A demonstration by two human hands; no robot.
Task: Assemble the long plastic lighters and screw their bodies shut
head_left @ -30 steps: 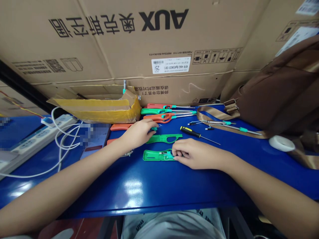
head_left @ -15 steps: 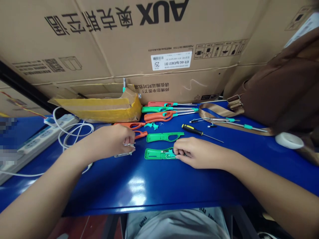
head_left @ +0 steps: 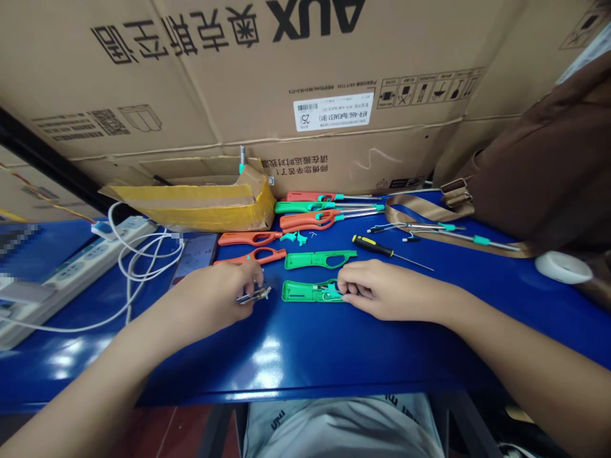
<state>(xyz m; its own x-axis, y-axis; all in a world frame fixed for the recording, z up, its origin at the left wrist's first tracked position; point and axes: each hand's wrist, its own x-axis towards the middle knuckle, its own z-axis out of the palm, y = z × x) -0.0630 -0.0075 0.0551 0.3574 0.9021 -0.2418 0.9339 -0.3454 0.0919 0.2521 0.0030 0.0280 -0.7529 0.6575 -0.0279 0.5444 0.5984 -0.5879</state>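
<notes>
My left hand [head_left: 229,289] is closed around a small clear lighter fuel tank [head_left: 255,296] with a pale fitting at its end, held just above the blue table. My right hand [head_left: 365,289], fingers curled, grips the right end of a green lighter shell half [head_left: 296,292]. A turquoise trigger [head_left: 331,292] and a thin white wire lie inside that half; my fingers hide its right end. The matching green half [head_left: 310,259] lies just behind it, apart from both hands. Two orange shell halves, one in front of the other [head_left: 248,238], rest behind my left hand.
Behind are assembled lighters [head_left: 310,221], loose turquoise triggers [head_left: 296,238], a yellow-taped carton [head_left: 191,207] and a big cardboard box [head_left: 238,108]. A screwdriver [head_left: 375,245], metal lighter rods [head_left: 472,240] and a strap lie right; a power strip [head_left: 90,267] with white cables lies left.
My left hand has turned and moved slightly right with the clear tank, toward the green shell half. My right hand stays at that half. The view has shifted a little.
</notes>
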